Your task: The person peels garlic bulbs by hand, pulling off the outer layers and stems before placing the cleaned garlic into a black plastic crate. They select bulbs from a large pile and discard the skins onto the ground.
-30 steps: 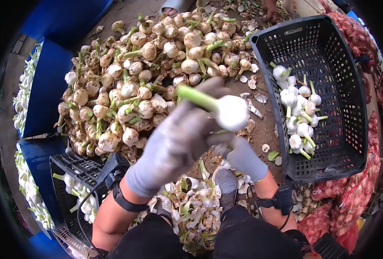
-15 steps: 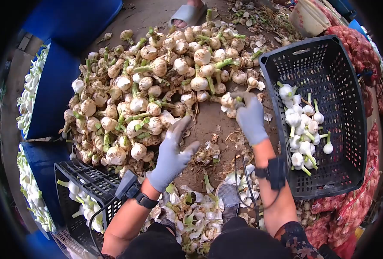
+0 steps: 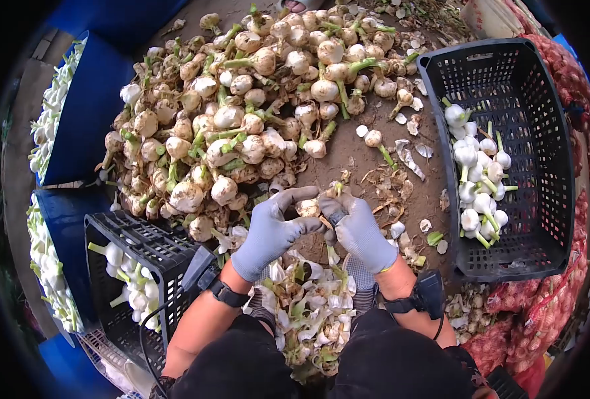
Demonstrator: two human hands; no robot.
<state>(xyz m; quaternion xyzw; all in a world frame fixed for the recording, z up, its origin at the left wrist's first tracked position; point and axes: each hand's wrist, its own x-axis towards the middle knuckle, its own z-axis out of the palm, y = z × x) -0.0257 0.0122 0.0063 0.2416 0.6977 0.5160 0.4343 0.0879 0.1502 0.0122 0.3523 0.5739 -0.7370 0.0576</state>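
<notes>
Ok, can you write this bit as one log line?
left hand: holding dirty garlic bulb | right hand: close by, grip unclear | garlic pile: beyond hands | right-side crate: white bulbs inside

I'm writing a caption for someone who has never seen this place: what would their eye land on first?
Most likely the big heap of soil-stained garlic bulbs, spread over the ground ahead of the person. Next, the black crate on the right, with clean white bulbs gathered toward its left side. Then the gloved left hand and right hand, meeting around one bulb above the peelings between the feet.
</notes>
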